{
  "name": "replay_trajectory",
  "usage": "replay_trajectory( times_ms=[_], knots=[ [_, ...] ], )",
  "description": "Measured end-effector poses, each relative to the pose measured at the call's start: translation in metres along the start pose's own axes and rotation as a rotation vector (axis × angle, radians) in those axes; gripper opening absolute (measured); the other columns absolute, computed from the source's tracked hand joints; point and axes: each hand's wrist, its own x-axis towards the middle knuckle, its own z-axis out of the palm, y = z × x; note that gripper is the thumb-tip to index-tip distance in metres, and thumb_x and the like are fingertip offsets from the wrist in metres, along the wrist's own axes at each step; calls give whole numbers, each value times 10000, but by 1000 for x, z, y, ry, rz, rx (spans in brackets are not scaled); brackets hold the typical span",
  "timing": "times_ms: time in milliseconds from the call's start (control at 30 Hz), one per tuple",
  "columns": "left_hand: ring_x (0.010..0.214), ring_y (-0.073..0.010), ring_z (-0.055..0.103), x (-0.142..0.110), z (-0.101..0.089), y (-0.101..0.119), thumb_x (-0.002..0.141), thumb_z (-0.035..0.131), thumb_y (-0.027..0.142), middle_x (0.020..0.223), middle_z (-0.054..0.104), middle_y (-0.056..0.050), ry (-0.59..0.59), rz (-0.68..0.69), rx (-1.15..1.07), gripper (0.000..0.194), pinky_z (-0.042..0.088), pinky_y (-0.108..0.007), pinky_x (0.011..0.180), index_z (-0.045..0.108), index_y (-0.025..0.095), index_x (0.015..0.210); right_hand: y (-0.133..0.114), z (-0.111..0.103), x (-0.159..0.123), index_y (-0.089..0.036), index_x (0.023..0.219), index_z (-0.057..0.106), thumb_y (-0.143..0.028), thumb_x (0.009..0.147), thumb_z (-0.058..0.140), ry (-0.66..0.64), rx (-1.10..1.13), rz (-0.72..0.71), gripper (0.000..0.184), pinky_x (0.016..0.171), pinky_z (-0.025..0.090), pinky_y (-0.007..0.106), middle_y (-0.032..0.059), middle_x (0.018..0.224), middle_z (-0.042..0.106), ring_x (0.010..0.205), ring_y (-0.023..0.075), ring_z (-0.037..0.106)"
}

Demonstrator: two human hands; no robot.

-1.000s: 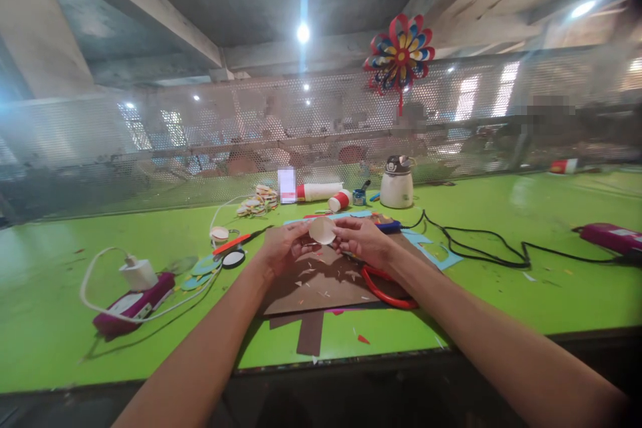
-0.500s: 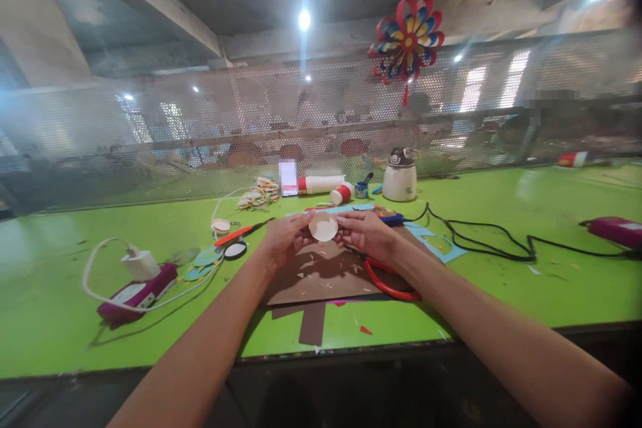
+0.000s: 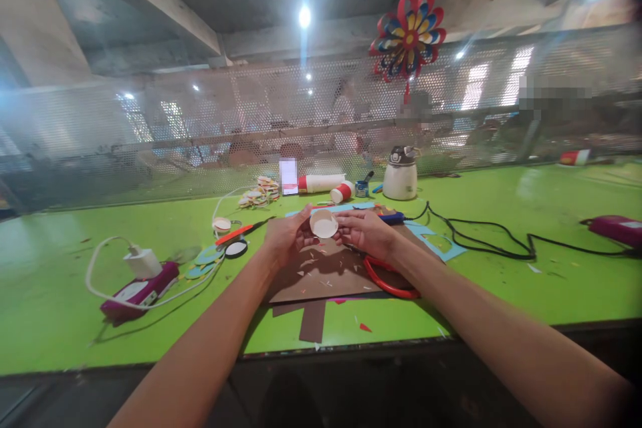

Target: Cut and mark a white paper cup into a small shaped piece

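Holding the pale round piece [image 3: 324, 227] directly between left hand [image 3: 287, 235] and right hand [image 3: 370, 234], about equally near both, with fingers narrowed on opposite edges, above brown sheet [image 3: 313, 284]; showing no clear long axis.

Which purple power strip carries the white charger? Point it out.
The left power strip: the white charger sits on it; the right power strip has a black cable.
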Motion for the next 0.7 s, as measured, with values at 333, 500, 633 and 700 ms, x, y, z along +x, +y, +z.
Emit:
replay_trajectory(
  times_ms=[333,500,633,700],
  knots=[
    [680,-181,677,-3,0,2,851,570,582,875,731,-161,-95,-51,6,534,514,-243,567,698,83,989,3,-4,5,-148,1121,617,-291,937,608,72,22,-33,233,723,573,350,53,1060,663,844,168,664],
    [726,-181,680,-5,2,2,840,653,406,896,729,-128,-59,-18,13,387,535,-259,625,678,103,1081,0,-3,3,-147,1109,620,-287,937,609,79,7,-26,222,712,573,342,49,1044,665,828,163,664],
    [721,-160,653,-5,1,2,771,717,253,896,713,-106,-35,21,29,269,538,-267,645,698,93,986,-4,-2,1,-143,1082,626,-281,937,610,76,-14,-16,201,691,571,327,40,1010,668,797,152,661],
    [715,-148,643,-4,0,2,728,749,206,888,706,-97,-24,33,46,241,532,-263,657,704,91,935,-6,0,-1,-142,1075,627,-280,937,609,67,-26,-6,196,682,571,320,37,993,669,781,147,659]
  ],
)
